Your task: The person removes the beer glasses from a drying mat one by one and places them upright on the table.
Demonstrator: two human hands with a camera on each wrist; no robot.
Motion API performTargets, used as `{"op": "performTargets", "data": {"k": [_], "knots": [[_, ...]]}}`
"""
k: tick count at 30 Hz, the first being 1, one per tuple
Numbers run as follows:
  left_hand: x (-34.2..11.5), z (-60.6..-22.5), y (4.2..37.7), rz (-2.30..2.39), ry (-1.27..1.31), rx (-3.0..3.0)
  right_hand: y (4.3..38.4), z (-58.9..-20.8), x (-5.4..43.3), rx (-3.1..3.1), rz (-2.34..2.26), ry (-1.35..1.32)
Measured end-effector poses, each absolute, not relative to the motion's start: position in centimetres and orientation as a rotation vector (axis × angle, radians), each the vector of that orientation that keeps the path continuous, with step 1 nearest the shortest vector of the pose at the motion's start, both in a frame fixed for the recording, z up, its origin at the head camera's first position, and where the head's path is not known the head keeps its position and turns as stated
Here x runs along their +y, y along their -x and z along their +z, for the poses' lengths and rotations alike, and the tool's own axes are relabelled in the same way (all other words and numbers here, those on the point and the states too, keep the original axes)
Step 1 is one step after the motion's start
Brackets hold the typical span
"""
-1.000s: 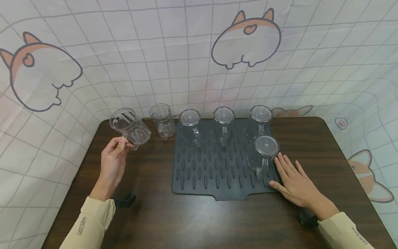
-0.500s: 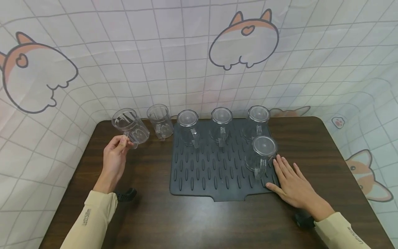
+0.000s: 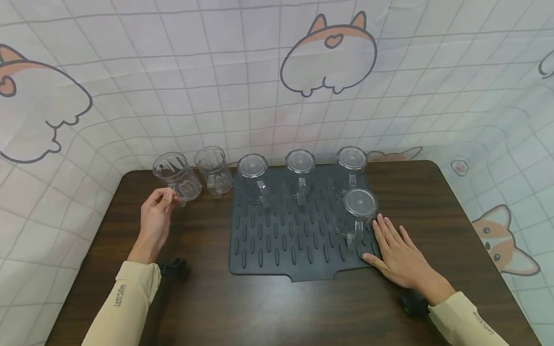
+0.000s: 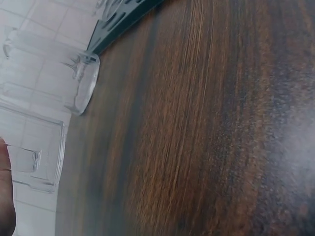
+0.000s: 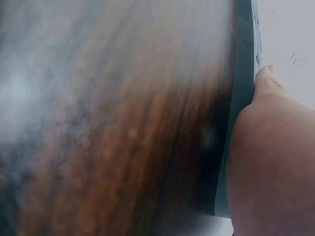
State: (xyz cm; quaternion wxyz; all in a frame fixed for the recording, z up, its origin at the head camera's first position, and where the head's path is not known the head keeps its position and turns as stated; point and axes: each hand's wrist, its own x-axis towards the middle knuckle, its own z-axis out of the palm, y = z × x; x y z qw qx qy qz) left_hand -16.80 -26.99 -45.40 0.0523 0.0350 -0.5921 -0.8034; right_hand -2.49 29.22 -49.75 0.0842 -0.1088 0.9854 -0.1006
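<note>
At the back left of the table, my left hand (image 3: 157, 218) pinches the handle of a clear glass mug (image 3: 186, 182), its mouth up. Whether that mug's base touches the table I cannot tell. Close to its right stands another clear mug (image 3: 218, 180), also mouth up. My right hand (image 3: 400, 252) lies flat with straight fingers at the right edge of a dark grey drying mat (image 3: 277, 262). Beside its fingertips an upside-down mug (image 3: 360, 204) stands on the mat. In the left wrist view, part of the held mug (image 4: 51, 155) shows beside the thumb.
Along the mat's back stand three more upside-down mugs: a left one (image 3: 253, 168), a middle one (image 3: 300, 163) and a right one (image 3: 351, 161). Behind the dark wooden table (image 3: 277, 312) hangs a white gridded cloth (image 3: 242, 96) with printed corgis.
My left hand has brought its mug slightly right and down, nearer to the neighbouring mug. The head view has turned a little to the right. My right hand stays by the mat.
</note>
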Motion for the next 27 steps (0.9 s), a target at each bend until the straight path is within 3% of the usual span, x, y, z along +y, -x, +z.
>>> {"op": "performTargets", "data": {"k": [27], "knots": [[-26.5, -46.8, 19.3, -2.431, -0.155, -1.876, 2.7, -50.3, 29.4, 2.925, -0.273, 0.299]]}}
